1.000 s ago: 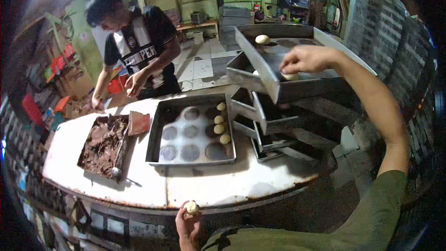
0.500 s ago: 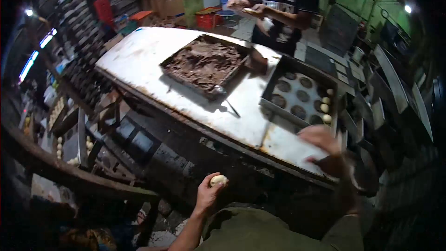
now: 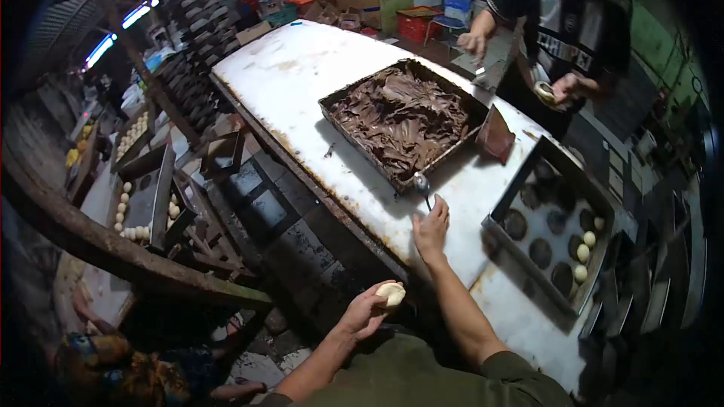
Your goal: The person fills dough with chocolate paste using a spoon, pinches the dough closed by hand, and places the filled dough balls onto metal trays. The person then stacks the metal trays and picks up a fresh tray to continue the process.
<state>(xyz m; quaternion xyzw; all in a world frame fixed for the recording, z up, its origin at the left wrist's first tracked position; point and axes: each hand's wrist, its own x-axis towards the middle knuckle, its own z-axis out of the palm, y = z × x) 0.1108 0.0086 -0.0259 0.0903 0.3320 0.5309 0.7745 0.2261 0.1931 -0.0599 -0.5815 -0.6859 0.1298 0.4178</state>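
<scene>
In the head view, the left hand (image 3: 364, 314) is clamped on a dough piece (image 3: 391, 295) near the tabletop's (image 3: 279, 68) near edge. The right hand (image 3: 432, 232) reaches the handle of a spoon (image 3: 421, 180) at the near corner of a pan (image 3: 357, 149) of brown filling (image 3: 400, 117); whether its fingers grip cannot be told. To the right, a tray (image 3: 528, 270) holds dough balls (image 3: 583, 253). A co-worker (image 3: 571, 26) stands far right.

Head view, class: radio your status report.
Left hand holds dough piece. Right hand at spoon, grip unclear. Spoon head at tray corner. Nothing visibly blocking.
</scene>
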